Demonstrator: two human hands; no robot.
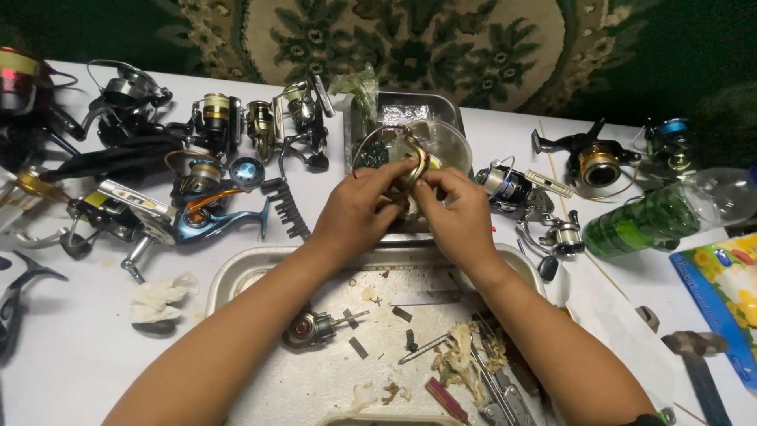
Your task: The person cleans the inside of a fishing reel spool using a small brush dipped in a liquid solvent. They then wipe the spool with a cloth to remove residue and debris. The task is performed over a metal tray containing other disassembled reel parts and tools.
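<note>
While both your hands met above the far rim of the metal tray [236, 272], they pinched one small gold reel part [415, 163] between them. Your left hand [356, 211] curled closed around its near side, fingers bent and thumb pressed in. Your right hand [457, 211] closed on the other side, fingertips touching the same piece, so the part sat right between the two hands, held up off the tray.

Just beyond your knuckles stood one smaller steel pan [410, 106] with one clear round lid [449, 142] leaning in it. Below your wrists, inside the tray, lay one small spool-like reel piece [309, 328] near your left forearm, one tuft of frayed fibre [461, 359] by your right forearm, and one folding multi-tool [505, 398] just past it.

Well out to the left of your left hand, I counted roughly seven fishing reels [213, 122] crowded together, though the overlap made an exact count unsure. One crumpled tissue [162, 296] lay beside your left forearm. To the right of your right hand sat two reels close by [512, 189], two more [595, 158] farther off, and one green plastic bottle [658, 217] lying on its side.
</note>
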